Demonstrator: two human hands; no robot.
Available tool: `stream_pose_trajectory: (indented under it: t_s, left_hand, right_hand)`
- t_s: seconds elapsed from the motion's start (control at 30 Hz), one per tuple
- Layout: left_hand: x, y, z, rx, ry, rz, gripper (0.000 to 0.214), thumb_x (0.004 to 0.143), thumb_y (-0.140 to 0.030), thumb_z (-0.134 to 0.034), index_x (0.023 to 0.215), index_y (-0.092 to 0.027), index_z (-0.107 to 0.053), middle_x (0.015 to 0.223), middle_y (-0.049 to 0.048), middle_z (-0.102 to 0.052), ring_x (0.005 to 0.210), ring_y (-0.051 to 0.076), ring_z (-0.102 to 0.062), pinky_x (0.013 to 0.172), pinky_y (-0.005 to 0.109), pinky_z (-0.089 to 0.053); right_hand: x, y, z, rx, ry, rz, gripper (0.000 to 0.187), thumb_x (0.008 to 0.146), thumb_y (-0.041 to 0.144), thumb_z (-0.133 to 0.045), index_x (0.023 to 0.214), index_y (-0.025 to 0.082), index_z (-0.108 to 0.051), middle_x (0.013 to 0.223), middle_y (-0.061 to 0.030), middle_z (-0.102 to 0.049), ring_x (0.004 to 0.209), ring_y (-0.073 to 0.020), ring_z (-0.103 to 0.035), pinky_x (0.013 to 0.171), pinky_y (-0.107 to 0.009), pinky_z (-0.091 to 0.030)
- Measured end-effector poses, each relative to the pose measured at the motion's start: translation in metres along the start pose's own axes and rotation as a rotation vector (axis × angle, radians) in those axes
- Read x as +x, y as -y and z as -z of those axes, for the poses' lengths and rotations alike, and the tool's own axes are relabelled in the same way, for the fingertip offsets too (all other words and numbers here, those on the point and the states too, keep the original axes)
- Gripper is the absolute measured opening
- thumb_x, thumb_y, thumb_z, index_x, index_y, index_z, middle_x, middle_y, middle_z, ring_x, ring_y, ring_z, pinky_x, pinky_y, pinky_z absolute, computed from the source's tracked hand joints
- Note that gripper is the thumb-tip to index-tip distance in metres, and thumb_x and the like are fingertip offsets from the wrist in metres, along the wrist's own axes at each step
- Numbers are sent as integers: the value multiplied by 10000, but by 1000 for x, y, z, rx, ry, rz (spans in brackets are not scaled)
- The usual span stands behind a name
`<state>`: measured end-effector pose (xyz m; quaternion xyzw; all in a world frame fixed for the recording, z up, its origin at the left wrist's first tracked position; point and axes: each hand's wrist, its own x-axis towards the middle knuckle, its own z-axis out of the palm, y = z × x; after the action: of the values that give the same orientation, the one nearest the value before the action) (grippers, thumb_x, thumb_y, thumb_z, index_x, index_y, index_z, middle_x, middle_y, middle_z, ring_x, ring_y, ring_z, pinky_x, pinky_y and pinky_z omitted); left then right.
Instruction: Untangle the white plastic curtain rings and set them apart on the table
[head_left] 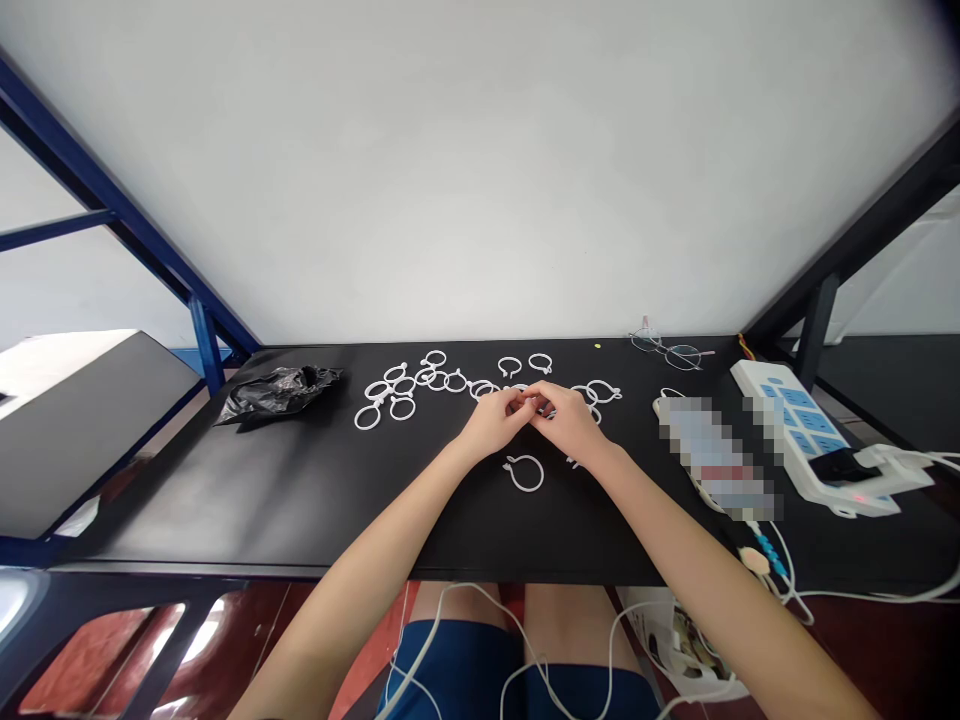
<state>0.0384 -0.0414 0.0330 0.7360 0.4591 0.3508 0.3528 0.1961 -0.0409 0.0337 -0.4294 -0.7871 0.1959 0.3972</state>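
My left hand [491, 418] and my right hand [566, 418] meet over the middle of the black table, fingers bent and fingertips pinched together. Between the fingertips is a white plastic curtain ring, mostly hidden by the fingers. More white curtain rings lie around them: one ring [541, 474] sits alone in front of my hands, and two more, a ring [510, 360] and a ring [540, 357], rest behind. Several overlapping rings [403, 408] spread out to the left. Beside my right hand lie others, among them a ring [600, 382]; my right wrist partly covers another.
A crumpled black plastic bag [281, 393] lies on the table [300, 500] at left. On the right are eyeglasses [667, 350], a phone [712, 455] with a cable, and a white power strip [802, 430] with a plugged-in charger. White cables [465, 590] hang over my lap.
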Motion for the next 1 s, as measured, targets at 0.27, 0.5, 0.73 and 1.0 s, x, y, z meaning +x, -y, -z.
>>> stream_pose_trajectory:
  t_s: [0.27, 0.5, 0.73, 1.0]
  left_hand:
    - [0, 0, 0, 9, 1, 9, 294, 868, -395, -489, 722, -155, -577, 616, -18, -553, 564, 93, -462, 541, 210, -334]
    - [0, -1, 1, 8, 2, 11, 291, 869, -393, -491, 736, -154, -592, 626, -19, -563, 569, 92, -465, 551, 208, -342]
    - [-1, -1, 1, 33, -6, -11, 283, 871, -373, -496, 728, -150, -593, 642, -16, -575, 573, 89, -456, 545, 209, -329]
    - [-2, -2, 1, 153, -1, -29, 280, 886, -367, -476, 707, -168, -559, 645, -15, -570, 566, 100, -460, 546, 224, -322]
  right_hand:
    - [0, 1, 1, -1, 10, -14, 172, 781, 172, -550, 907, 215, -658, 887, -26, -703, 738, -159, -630, 625, -277, -497]
    - [-1, 2, 1, 4, 14, -20, 171, 791, 181, -543, 913, 218, -656, 899, -35, -702, 753, -171, -633, 638, -290, -498]
    - [0, 1, 1, -8, 24, -30, 167, 791, 170, -542, 909, 216, -649, 899, -32, -697, 752, -167, -629, 649, -287, -492]
    - [-1, -2, 0, -23, 56, -35, 162, 764, 147, -550, 891, 221, -618, 862, -17, -690, 723, -161, -622, 647, -281, -486]
